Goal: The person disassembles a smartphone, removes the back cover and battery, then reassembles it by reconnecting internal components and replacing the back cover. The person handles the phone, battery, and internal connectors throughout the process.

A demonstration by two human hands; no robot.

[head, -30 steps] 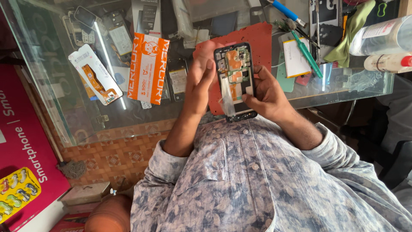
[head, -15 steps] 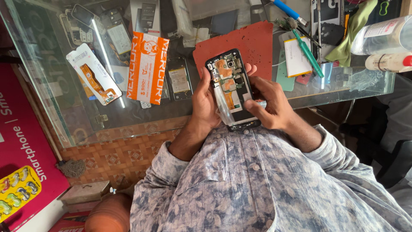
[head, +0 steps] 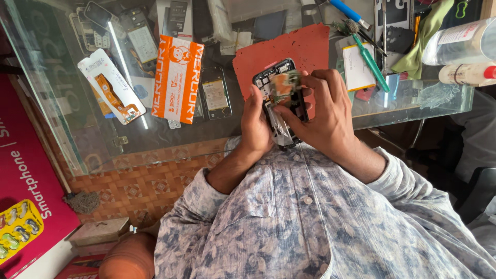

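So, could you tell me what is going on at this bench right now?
A person holds an opened phone with its back cover off in both hands over a red mat on a glass table. The left hand steadies one edge, while the right hand wraps the other, its fingers on the exposed insides. An orange packet and a green-handled tool lie nearby.

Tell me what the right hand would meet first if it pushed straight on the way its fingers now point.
The right hand points toward the left hand, with its fingertips on the opened phone held between them. Pushed on, it would press into that phone first, then probably the left hand behind it; depth is unclear.
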